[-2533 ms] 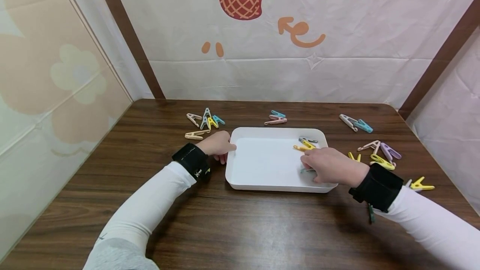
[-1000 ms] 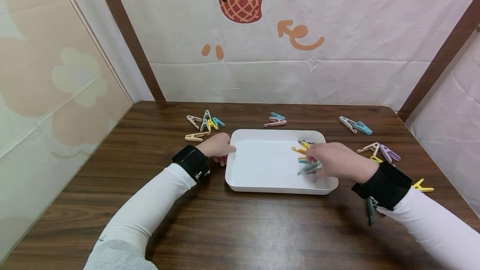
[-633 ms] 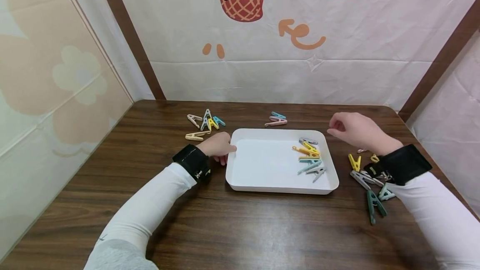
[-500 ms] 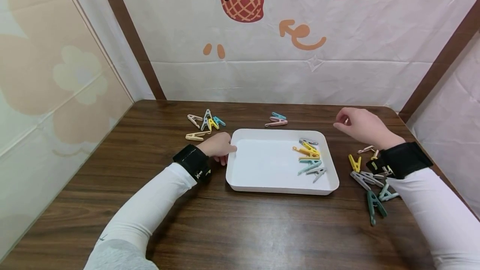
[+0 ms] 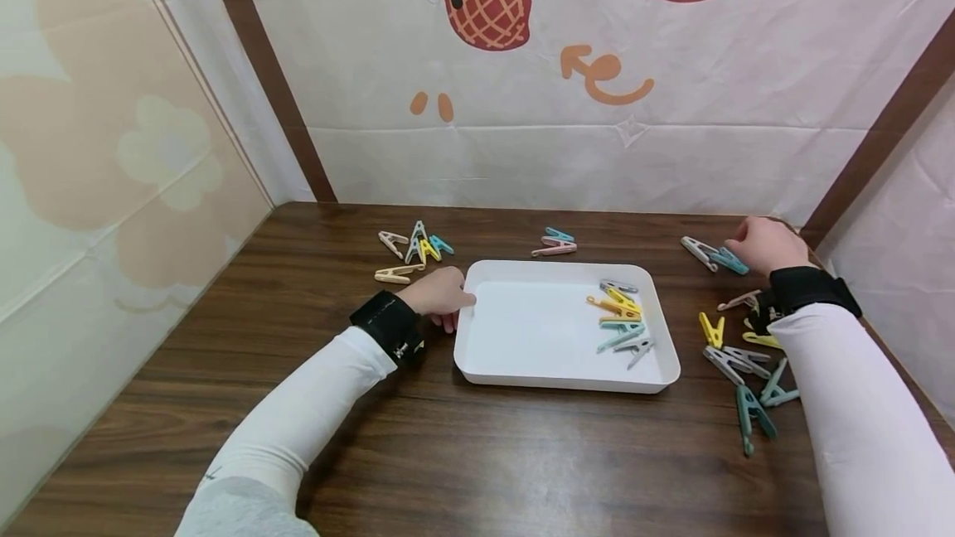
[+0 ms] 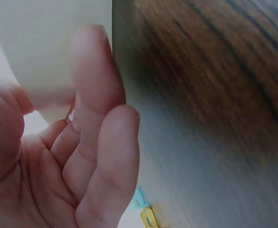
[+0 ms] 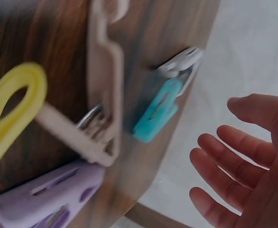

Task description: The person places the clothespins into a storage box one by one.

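Observation:
My left hand [image 5: 438,298] grips the left rim of a white tray [image 5: 522,375], the thumb over the edge and the fingers outside along the wall [image 6: 58,28]. Several clothespins lie in the tray's right part: yellow [image 5: 619,298], pale teal [image 5: 622,335] and grey [image 5: 636,346] ones among them. My right hand [image 5: 768,245] hovers at the back right, fingers loosely spread and holding nothing. Right beside it are a blue clothespin [image 7: 157,111] and a white clothespin [image 5: 700,253]. Pink [image 7: 103,95], purple [image 7: 49,192] and yellow looped [image 7: 15,104] clothespins show closer to the wrist.
More clothespins lie behind the tray, pink [image 5: 555,247] and blue, and several at the back left, such as a cream one [image 5: 399,273]. Right of the tray are yellow [image 5: 712,330], grey and dark green [image 5: 752,417] ones. A fabric wall [image 5: 477,164] closes off the far edge.
My right hand has left the tray's right side, where grey and teal clothespins now lie uncovered, and moved back and right to the blue clothespin. The left hand stays on the rim.

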### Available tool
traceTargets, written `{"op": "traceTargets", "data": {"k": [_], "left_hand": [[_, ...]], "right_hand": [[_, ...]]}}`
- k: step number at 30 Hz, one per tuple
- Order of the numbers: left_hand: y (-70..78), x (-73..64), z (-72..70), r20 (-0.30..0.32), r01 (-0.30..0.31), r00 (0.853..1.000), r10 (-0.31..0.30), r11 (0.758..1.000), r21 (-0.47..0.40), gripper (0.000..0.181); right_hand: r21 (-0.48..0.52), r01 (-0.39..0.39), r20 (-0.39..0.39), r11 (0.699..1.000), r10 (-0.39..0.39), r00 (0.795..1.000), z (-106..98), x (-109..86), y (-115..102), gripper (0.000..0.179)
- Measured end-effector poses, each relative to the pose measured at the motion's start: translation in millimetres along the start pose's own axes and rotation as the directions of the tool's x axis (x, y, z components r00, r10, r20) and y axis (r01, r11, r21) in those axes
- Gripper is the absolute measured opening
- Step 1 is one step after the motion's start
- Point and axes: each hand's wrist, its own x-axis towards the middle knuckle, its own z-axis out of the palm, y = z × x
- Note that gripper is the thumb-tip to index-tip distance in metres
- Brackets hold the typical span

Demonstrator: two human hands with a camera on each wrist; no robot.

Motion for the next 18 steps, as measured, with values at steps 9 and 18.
{"op": "traceTargets", "data": {"k": [9,18], "left_hand": [[0.4,2.1,3.5,-0.031,0.004,1.000,-0.004,1.000,0.016,0.022],[-0.6,-1.8,4.0,-0.034,-0.043,0.998,0.043,0.999,-0.002,0.024]], "right_hand": [[-0.002,-0.062,0.121,0.998,0.062,0.991,18,14.2,18,0.044],[-0.035,-0.026,0.203,0.999,0.032,0.979,26,25.4,15,0.046]]}}
